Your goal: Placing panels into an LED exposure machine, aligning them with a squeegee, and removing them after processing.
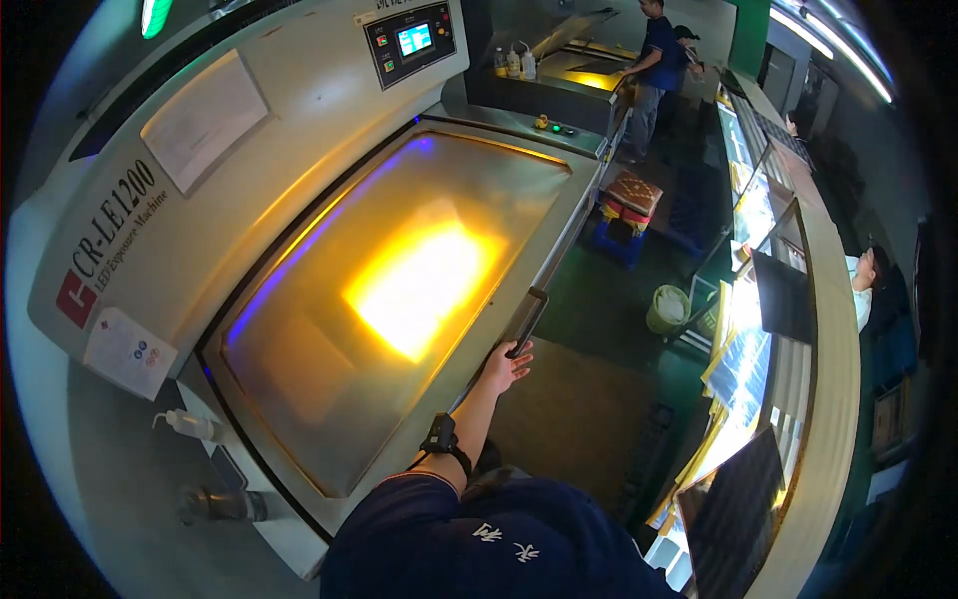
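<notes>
One hand is in view, the left hand (508,367), reaching forward to the near end of a black handle (530,317) on the front edge of a large pale machine (284,120). Its thumb side meets the handle while the visible fingers stick out loosely to the right, apart from one another; whether thumb and finger close on the bar I cannot tell. The right hand is out of view, so its state cannot be told either. A black strap with a small device (439,435) circles the left forearm.

Behind the handle lies the machine's flat framed bed (299,394), with a bright yellow-white patch of light near its middle and a violet line along its back edge. Above it is a dark control panel (389,66) with a lit screen. A squeeze bottle (192,425) and a clear jar (218,504) stand at the machine's left end.

To the right, a long worktop (833,399) carries brightly lit sheets and dark panels. Between the two stand a cushioned stool (633,195) and a pale green bin (667,311). Farther off, a co-worker (659,55) stands by another machine.
</notes>
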### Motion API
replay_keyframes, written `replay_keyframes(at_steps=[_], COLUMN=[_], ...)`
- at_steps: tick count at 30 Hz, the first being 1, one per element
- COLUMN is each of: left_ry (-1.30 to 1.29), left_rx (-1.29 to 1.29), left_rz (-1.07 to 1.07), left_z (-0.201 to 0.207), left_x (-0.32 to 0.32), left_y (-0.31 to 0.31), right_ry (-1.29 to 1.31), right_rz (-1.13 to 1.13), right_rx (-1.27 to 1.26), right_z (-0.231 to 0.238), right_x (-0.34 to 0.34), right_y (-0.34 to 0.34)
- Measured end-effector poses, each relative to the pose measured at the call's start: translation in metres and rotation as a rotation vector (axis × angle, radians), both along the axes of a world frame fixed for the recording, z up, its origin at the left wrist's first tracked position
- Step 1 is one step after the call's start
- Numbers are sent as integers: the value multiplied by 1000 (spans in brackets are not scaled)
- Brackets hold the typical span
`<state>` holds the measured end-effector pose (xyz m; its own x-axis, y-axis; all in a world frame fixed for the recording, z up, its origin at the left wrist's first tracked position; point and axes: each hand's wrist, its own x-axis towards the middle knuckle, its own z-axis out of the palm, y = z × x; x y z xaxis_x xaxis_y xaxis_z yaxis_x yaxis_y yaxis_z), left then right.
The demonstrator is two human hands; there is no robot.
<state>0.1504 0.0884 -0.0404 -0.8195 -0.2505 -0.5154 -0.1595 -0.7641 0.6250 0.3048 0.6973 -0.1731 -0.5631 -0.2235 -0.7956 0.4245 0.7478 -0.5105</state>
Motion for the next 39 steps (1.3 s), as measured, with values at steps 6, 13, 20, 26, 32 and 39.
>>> replay_keyframes(at_steps=[6,13,20,26,32,39], left_ry=[37,176,45,57,41,-20], left_rx=[22,190,311,223,180,177], left_rz=[-9,-124,-16,-102,-68,-51], left_z=[-6,-24,-18,-9,0,13], left_x=[5,-3,4,-8,-4,-7], left_y=[-8,-10,-39,-18,-11,-5], right_ry=[119,407,296,121,22,-54], right_rz=[113,324,519,-85,-206,-261], right_rx=[-61,-152,-8,161,150,109], right_z=[23,55,50,57,51,30], right_x=[-29,-29,-39,-3,40,66], right_y=[-63,-121,-103,-84,-84,-60])
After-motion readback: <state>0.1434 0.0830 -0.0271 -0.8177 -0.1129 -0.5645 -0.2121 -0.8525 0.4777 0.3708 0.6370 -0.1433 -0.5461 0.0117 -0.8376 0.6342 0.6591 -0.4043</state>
